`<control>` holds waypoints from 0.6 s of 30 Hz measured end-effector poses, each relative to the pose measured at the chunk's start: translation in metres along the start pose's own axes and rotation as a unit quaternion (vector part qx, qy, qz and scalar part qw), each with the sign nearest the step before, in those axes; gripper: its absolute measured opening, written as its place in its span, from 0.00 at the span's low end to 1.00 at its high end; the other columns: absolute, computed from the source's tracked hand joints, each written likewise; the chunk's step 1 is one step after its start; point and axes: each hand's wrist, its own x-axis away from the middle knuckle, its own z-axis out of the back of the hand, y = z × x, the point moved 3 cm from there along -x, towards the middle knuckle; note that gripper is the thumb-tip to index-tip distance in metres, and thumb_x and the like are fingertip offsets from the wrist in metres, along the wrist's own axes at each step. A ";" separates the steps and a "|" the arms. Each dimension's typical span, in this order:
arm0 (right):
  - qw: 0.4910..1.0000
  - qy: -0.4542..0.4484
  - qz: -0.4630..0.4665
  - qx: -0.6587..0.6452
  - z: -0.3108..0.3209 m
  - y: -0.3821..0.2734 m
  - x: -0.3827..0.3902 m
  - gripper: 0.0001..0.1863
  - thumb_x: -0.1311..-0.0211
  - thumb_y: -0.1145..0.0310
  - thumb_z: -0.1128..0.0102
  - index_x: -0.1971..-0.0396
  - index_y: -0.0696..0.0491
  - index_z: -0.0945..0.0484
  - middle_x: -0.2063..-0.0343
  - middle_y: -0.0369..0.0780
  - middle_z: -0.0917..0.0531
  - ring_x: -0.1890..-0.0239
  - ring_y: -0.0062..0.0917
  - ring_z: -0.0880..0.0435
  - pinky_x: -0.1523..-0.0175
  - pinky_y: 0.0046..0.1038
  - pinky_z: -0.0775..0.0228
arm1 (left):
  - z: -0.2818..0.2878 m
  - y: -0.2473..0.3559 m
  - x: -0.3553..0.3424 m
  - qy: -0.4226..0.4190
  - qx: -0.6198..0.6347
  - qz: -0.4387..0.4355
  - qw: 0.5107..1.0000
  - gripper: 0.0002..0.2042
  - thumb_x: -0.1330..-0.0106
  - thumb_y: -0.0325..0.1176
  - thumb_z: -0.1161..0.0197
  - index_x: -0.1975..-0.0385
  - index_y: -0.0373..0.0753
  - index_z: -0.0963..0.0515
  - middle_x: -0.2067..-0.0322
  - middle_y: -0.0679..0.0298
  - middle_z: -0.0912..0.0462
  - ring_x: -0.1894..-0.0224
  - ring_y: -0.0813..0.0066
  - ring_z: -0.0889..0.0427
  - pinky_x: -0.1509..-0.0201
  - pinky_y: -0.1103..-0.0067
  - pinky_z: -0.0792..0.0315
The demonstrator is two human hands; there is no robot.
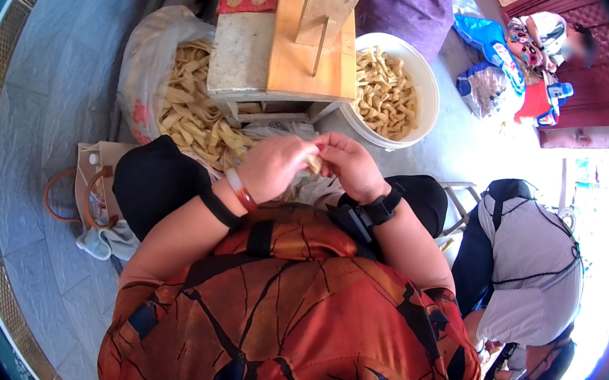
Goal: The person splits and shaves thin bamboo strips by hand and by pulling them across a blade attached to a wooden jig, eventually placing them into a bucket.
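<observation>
My left hand (278, 163) and my right hand (347, 163) meet in front of me, both with fingers closed around a small pale-yellow piece (313, 162), largely hidden by the fingers. Just beyond them, a large translucent sack (143, 80) lies open, holding many flat, pale-yellow strips (199, 125). To its right a white bucket (419, 117) holds curled, knot-like pieces (384, 86) of similar colour. Between sack and bucket stands a low table (238, 59) carrying an orange board (298, 77) with an upright wooden block (320, 19).
A bag with handles (91, 181) sits at my left on grey tiles (41, 197). A purple sack (404, 6) is behind the bucket. A person in striped clothing (524, 275) bends close at my right; another person (543, 41) is at top right among blue bags (479, 37).
</observation>
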 end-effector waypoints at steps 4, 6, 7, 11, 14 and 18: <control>0.856 0.111 0.221 0.455 -0.031 -0.014 0.010 0.12 0.45 0.78 0.43 0.61 0.57 0.29 0.67 0.41 0.23 0.68 0.27 0.23 0.62 0.23 0.30 | -0.015 -0.022 0.008 0.046 0.160 0.145 0.975 0.12 0.43 0.24 0.37 0.60 0.35 0.29 0.63 0.61 0.22 0.63 0.67 0.21 0.58 0.74 0.26; 0.753 0.148 0.316 0.558 -0.040 -0.020 0.011 0.13 0.49 0.78 0.41 0.62 0.57 0.29 0.69 0.46 0.24 0.69 0.36 0.23 0.62 0.27 0.29 | -0.024 -0.031 0.009 0.082 0.270 0.216 0.935 0.10 0.40 0.26 0.37 0.61 0.33 0.28 0.64 0.67 0.23 0.60 0.80 0.25 0.53 0.81 0.29; 0.774 0.176 0.295 0.531 -0.035 -0.019 0.010 0.13 0.49 0.78 0.41 0.62 0.57 0.29 0.70 0.46 0.24 0.70 0.35 0.23 0.62 0.28 0.29 | -0.027 -0.035 0.012 0.048 0.391 0.255 0.883 0.10 0.39 0.26 0.37 0.61 0.33 0.28 0.63 0.67 0.24 0.59 0.80 0.26 0.52 0.82 0.30; 0.864 0.180 0.204 0.423 -0.020 -0.008 0.009 0.10 0.48 0.76 0.38 0.65 0.58 0.27 0.74 0.44 0.23 0.73 0.33 0.22 0.66 0.29 0.29 | -0.027 -0.041 0.019 -0.007 0.573 0.265 0.775 0.08 0.37 0.27 0.38 0.61 0.33 0.25 0.61 0.67 0.25 0.57 0.81 0.27 0.47 0.82 0.34; 0.910 0.093 0.232 0.331 -0.017 0.000 0.007 0.11 0.45 0.71 0.36 0.65 0.59 0.26 0.73 0.44 0.21 0.71 0.27 0.21 0.68 0.26 0.30 | -0.022 -0.034 0.014 0.102 0.438 0.209 0.868 0.06 0.35 0.27 0.41 0.62 0.33 0.23 0.64 0.68 0.24 0.60 0.81 0.27 0.52 0.81 0.32; 0.886 0.118 0.129 0.429 -0.022 -0.007 0.005 0.09 0.40 0.68 0.41 0.71 0.59 0.25 0.78 0.42 0.23 0.73 0.25 0.22 0.68 0.27 0.31 | -0.015 -0.027 0.012 0.116 0.248 0.132 0.953 0.06 0.33 0.28 0.44 0.63 0.34 0.22 0.71 0.62 0.23 0.67 0.77 0.23 0.63 0.81 0.29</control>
